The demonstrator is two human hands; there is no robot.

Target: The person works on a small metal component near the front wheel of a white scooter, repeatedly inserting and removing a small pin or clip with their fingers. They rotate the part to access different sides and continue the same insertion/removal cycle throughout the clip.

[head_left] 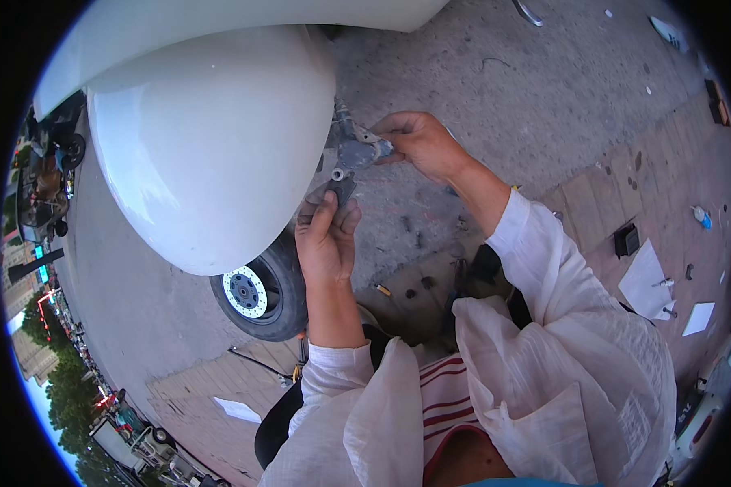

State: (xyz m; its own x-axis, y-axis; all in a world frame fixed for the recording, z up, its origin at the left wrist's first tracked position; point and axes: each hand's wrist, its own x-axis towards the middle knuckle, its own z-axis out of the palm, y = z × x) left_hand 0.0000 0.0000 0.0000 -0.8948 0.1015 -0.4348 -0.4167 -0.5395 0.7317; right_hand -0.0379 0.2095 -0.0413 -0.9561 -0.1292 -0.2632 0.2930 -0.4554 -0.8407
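Observation:
A large glossy white rounded body panel (211, 146) fills the upper left. Grey, grimy metalwork (356, 152), perhaps a brake caliper, juts out at its right edge. My right hand (422, 144) reaches in from the right, its thumb and fingers closed on the outer end of this metal part. Just below, my left hand (327, 239) pinches a small dark flat plate (343, 188) between thumb and fingers. The plate lies close under a round metal ring (338, 174); whether they touch I cannot tell.
A wheel's black tyre (288, 296) with a shiny brake disc (245, 292) lies below the panel. Tools (256, 361), small dark bits (410, 292), a black box (626, 240) and white sheets (646, 284) are scattered on the paving. Parked vehicles (49, 178) stand far left.

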